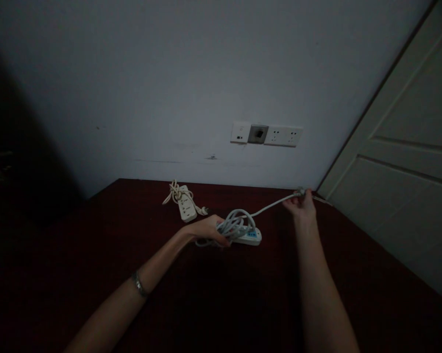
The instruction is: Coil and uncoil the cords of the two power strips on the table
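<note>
My left hand is closed around a bundle of coiled grey-white cable that lies on a white power strip on the dark red table. My right hand pinches the far end of the same cable near its plug, pulled out taut to the right. A bracelet sits on my left wrist.
A second white power strip with its cord tied in a knot lies further back on the table. Wall sockets are mounted on the white wall above. A pale door stands at the right. The room is dim.
</note>
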The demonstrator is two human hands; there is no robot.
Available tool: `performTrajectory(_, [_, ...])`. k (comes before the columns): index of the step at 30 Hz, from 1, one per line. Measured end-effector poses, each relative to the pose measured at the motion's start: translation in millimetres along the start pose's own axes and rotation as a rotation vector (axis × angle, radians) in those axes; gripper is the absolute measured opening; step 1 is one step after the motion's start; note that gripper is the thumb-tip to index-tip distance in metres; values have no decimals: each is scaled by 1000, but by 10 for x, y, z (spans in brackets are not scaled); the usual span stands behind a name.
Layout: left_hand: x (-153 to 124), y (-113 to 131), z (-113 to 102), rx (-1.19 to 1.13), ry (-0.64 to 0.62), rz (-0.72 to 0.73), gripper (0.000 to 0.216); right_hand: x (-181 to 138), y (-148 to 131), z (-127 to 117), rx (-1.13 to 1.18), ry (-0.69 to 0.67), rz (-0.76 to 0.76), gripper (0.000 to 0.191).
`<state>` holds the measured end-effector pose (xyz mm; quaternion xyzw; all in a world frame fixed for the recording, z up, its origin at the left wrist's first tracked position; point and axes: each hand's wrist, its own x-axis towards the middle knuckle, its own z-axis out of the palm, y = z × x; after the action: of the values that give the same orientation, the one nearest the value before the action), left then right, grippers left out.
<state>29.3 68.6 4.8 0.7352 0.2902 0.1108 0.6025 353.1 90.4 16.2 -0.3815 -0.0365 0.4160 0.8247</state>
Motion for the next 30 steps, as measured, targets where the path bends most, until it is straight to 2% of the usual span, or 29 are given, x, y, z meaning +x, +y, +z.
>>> performTrajectory(3, [-7, 17, 9, -211, 86, 37, 25, -18, 158, 10, -32, -157, 110, 33])
performTrajectory(6, [22, -12, 6, -413, 166, 84, 32, -90, 264, 115, -28, -328, 138, 10])
performTrajectory(9, [72, -74, -8, -571, 187, 146, 34, -234, 381, 276, -27, -397, 185, 19])
performTrajectory(12, [115, -129, -28, -690, 172, 204, 33, -446, 531, 433, -6, -537, 298, 22])
performTrajectory(15, [129, -157, -49, -762, 154, 186, 34, -642, 668, 557, 36, -616, 382, 25])
performTrajectory(19, [106, -148, -61, -846, 75, 197, 42, -697, 737, 640, 96, -600, 315, 25])
performTrajectory(22, [75, -91, -24, -812, 59, 310, 51, -576, 707, 613, 128, -458, 173, 21])
performTrajectory(25, [48, -8, 74, -744, 59, 387, 60, -418, 667, 521, 157, -341, 94, 23])
performTrajectory(28, [32, 54, 213, -677, -18, 365, 68, -289, 664, 416, 163, -282, 72, 25])
performTrajectory(30, [22, 76, 297, -622, -73, 322, 87, -222, 678, 360, 155, -250, 64, 23])
